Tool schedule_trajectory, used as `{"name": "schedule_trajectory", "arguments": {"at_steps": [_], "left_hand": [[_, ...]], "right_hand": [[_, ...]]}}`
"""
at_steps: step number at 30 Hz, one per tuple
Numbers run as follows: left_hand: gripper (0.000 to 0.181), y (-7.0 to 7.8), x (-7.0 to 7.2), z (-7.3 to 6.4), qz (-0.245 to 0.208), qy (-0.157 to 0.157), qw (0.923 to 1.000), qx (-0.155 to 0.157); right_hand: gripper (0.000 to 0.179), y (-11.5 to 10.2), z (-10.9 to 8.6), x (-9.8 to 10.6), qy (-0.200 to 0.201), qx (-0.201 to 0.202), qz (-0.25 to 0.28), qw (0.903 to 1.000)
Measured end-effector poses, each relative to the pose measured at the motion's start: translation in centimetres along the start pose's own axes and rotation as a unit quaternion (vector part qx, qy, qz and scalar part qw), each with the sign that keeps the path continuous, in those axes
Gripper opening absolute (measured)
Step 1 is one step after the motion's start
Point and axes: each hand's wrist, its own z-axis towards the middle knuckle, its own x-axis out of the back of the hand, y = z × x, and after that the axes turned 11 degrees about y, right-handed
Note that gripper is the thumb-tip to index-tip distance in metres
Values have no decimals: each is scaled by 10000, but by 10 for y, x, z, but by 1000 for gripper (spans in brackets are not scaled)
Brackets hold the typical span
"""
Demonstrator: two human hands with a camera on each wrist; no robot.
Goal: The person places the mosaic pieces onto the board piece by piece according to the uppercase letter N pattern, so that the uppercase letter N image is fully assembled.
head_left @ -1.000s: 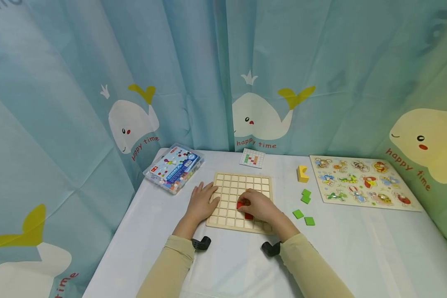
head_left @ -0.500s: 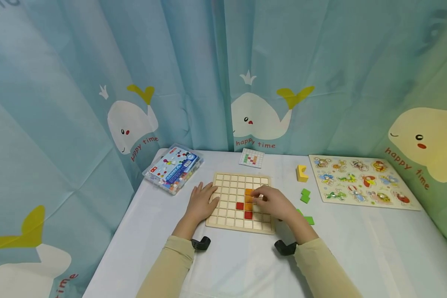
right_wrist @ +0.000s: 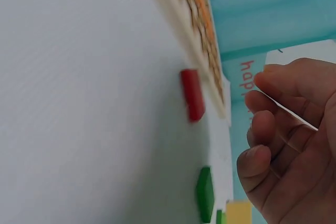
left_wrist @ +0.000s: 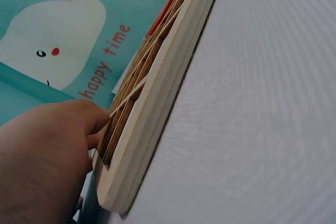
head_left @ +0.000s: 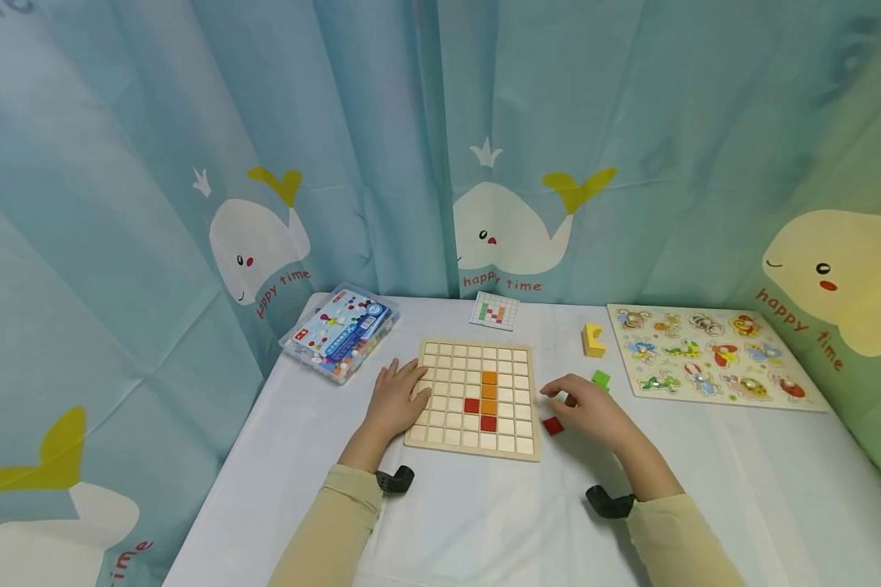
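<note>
A wooden grid board [head_left: 448, 391] lies on the table with several orange tiles [head_left: 489, 391] in a column. One red tile [head_left: 471, 405] sits left of that column, and another red tile [head_left: 488, 423] sits below it. My left hand [head_left: 394, 401] rests on the board's left edge; in the left wrist view its thumb side touches the wooden rim [left_wrist: 142, 129]. Right of the board, my right hand [head_left: 593, 409] hovers with bent fingers and holds nothing. A loose red tile [head_left: 553, 425] lies close to its fingertips, also visible as a red tile [right_wrist: 192, 95] in the right wrist view.
Green tiles [head_left: 600, 378] lie partly hidden beyond my right hand. Farther back stand a yellow block [head_left: 594, 341] and an insect puzzle board [head_left: 712, 350]. A pattern card [head_left: 495, 311] lies behind the grid, and a clear box of beads [head_left: 341, 333] sits at back left.
My right hand has let go of the red tile on the board left of the orange column, then moved right, off the board, toward the loose red tile. The left hand stays put.
</note>
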Motion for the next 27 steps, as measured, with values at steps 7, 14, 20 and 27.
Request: {"name": "schedule_trajectory", "arguments": {"at_steps": [7,14,20,27], "left_hand": [[50,1,1,0,-35,-21,10000,19],[50,3,3,0,-81,-31,10000,36],[49,2,2,0,-16,-1,10000,-1],[49,4,5,-2,-117,48,9999,-49]], "right_hand": [[24,14,-10,-2,-41,-17,12,10000],[26,20,-16,-5,-92,195,110,9997],[29,23,-18,-7,-215,291,76,9993],[29,24,-16,-9,-314,327,-163,9988]]}}
